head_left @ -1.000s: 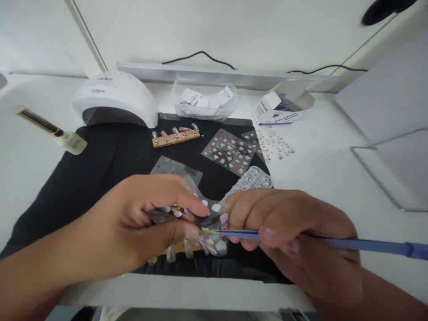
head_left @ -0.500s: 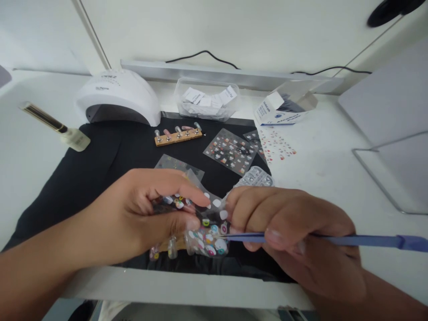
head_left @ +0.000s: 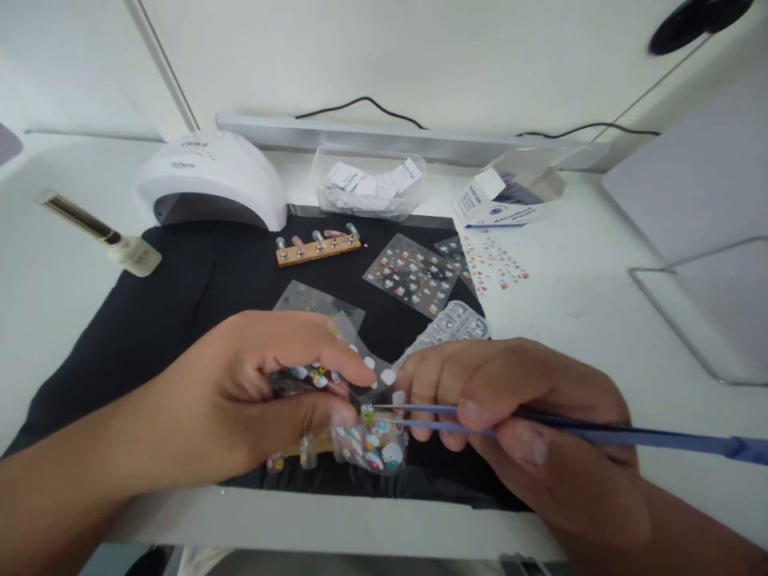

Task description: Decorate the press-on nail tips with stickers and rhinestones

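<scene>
My left hand (head_left: 264, 392) pinches a clear nail sticker sheet (head_left: 375, 444) between thumb and index finger. The sheet is bent and carries small colourful and white stickers. In my right hand (head_left: 534, 424) are blue tweezers (head_left: 606, 434), held between thumb and fingers. Their two thin tips are apart and lie at a small green and white sticker on the sheet, close to my left thumb. Whether the tips touch it I cannot tell. Below the sheet, partly hidden, a wooden stand bears clear nail tips (head_left: 308, 453) near the table's front edge.
On the black mat (head_left: 198, 280) lie a nail tip stand (head_left: 318, 250), printed sticker sheets (head_left: 413, 274) and a clear rhinestone case (head_left: 450, 326). Behind are a white nail lamp (head_left: 210, 180), a plastic tub (head_left: 369, 188) and an alcohol pad box (head_left: 504, 200). A polish bottle (head_left: 135, 254) stands left.
The tweezers' tips have spread apart and shifted slightly left and up, to the green and white sticker. My right thumb has moved down, away from the index finger. The left hand keeps its pinch.
</scene>
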Available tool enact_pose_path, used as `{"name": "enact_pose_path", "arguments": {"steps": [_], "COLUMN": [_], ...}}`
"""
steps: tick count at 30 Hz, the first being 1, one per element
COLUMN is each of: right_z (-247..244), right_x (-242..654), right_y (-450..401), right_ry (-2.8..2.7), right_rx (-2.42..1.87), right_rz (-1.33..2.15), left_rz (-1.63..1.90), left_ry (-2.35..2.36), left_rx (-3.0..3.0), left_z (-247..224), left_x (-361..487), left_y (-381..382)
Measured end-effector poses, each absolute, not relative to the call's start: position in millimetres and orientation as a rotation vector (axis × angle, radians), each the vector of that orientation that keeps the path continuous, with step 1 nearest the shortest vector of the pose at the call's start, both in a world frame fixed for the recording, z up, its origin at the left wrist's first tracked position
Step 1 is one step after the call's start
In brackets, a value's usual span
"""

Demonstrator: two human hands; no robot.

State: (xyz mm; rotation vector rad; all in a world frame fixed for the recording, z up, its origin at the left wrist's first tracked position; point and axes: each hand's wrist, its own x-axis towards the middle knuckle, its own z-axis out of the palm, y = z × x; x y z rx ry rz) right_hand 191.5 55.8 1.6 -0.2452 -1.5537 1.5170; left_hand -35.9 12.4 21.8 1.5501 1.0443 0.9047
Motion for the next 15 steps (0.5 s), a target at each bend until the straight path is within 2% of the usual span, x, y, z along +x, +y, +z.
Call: {"name": "enact_pose_path", "arguments": {"steps": [15], "right_z": [-1.6], "right_x": [192.6], "right_y": [55.3], "right_ry": [-1.602], "right_rx": [-0.239], "right_rz": [1.488], "left_rz": [0.864], "left_ry": [1.052], "left_rx": [1.499], "left_z": [22.6], "left_x": [-35.8], "left_y": [11.5]}}
